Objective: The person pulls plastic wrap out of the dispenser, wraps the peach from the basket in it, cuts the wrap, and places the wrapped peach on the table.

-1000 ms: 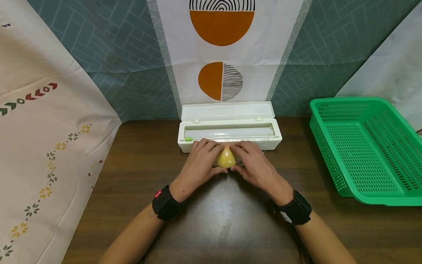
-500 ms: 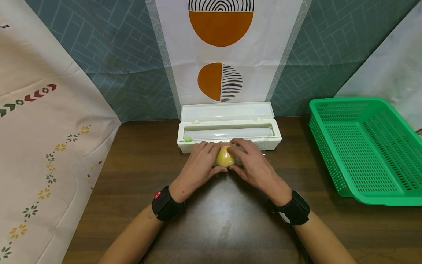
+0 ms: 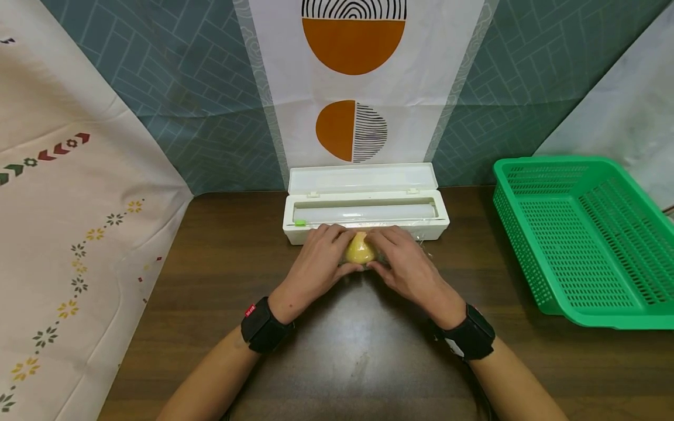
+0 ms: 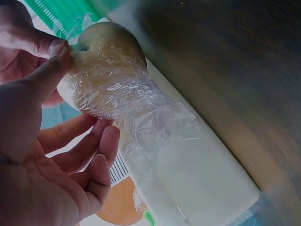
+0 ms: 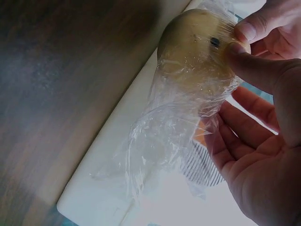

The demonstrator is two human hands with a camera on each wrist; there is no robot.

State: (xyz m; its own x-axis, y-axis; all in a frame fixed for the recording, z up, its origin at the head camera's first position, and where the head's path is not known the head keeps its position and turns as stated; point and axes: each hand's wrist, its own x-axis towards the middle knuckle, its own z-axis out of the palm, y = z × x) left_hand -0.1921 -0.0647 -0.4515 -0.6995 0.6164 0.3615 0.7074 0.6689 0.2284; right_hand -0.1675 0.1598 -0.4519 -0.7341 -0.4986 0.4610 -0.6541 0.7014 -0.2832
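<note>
A yellow pear (image 3: 360, 250) wrapped in clear cling film is held between both hands, just in front of the white cling film dispenser (image 3: 292, 234). My left hand (image 3: 321, 260) grips it from the left, thumb at the dark-spotted end and fingers along its far side. From the right, my right hand (image 3: 408, 263) grips it in the same way. In the left wrist view, crinkled loose film (image 4: 155, 117) trails off one side of the pear. More loose film (image 5: 160, 132) hangs off the other side in the right wrist view. The hands partly hide the pear.
The dispenser's lid (image 3: 363, 178) stands raised at the back, with a film roll (image 3: 365, 211) inside and a green slider (image 3: 300, 223) at left. A green plastic basket (image 3: 558, 304) stands at right. Patterned cloths (image 3: 210, 140) hang behind the brown table (image 3: 237, 234).
My right fingers lifted slightly off the pear's top half a second ago and now lie against it again. The left hand stays almost still; the pear has barely shifted.
</note>
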